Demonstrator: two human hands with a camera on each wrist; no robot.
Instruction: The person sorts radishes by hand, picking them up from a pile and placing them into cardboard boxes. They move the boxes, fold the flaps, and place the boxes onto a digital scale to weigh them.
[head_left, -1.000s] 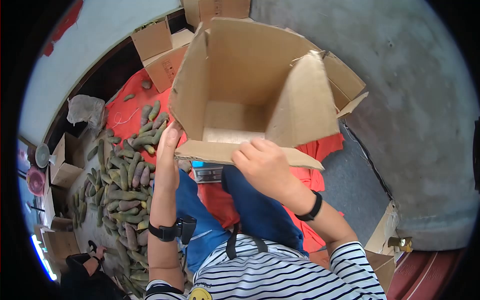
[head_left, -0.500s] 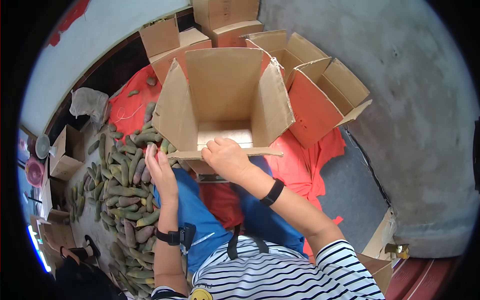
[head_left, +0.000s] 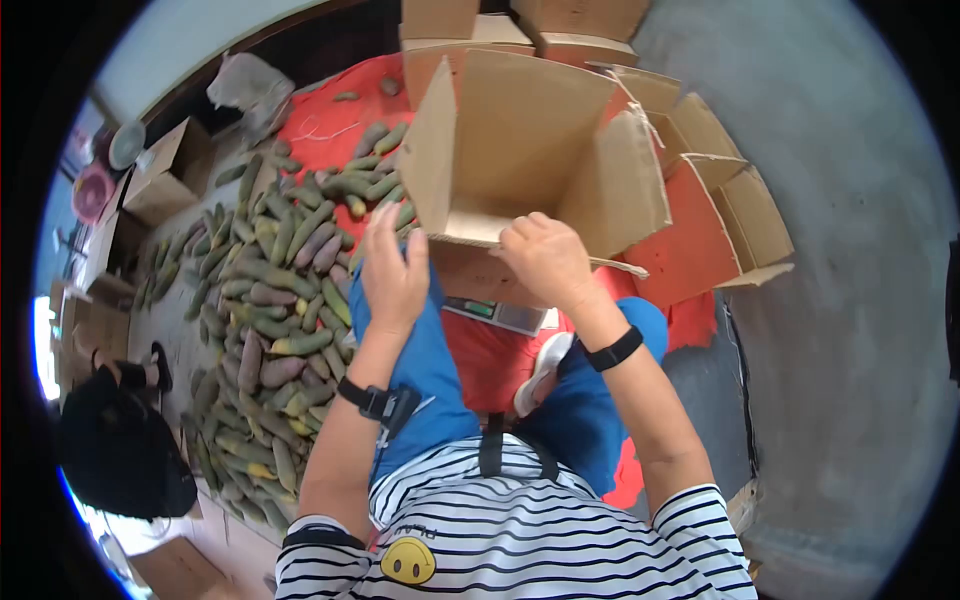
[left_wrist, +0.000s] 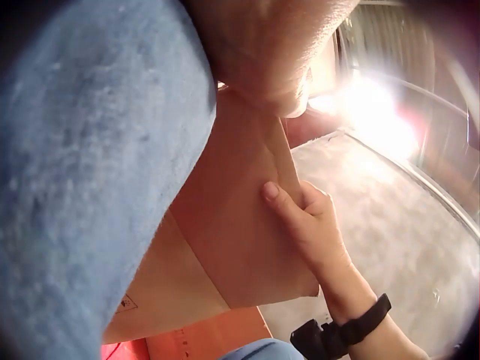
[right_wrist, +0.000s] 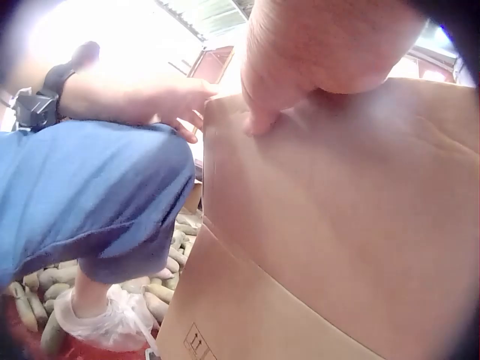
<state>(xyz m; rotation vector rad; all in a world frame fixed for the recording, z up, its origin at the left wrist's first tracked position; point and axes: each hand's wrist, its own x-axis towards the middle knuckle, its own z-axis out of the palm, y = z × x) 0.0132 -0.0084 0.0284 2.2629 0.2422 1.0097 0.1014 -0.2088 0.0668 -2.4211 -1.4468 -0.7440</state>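
An open cardboard box (head_left: 520, 125) stands between the person's knees, flaps raised, with a pale bottom inside. The right hand (head_left: 548, 258) grips the top edge of its near flap (head_left: 470, 268). In the left wrist view, the right hand's thumb lies on the flap's outer face, its fingers over the edge. The left hand (head_left: 395, 275) is held at the flap's left corner, fingers extended and thumb apart, with nothing in its grasp. Under the box, a scale (head_left: 500, 314) with a small lit display partly shows.
A big heap of long green and purplish vegetables (head_left: 270, 330) covers the floor at left. More open boxes (head_left: 690, 225) stand at the right on red cloth (head_left: 340, 100), beside a grey wall (head_left: 840, 300). Another person in black (head_left: 125, 440) is at far left.
The box first came down and tilted back toward the far side; it now appears further right as the head view turns. The left hand has come off the box's corner. The right hand keeps its grip.
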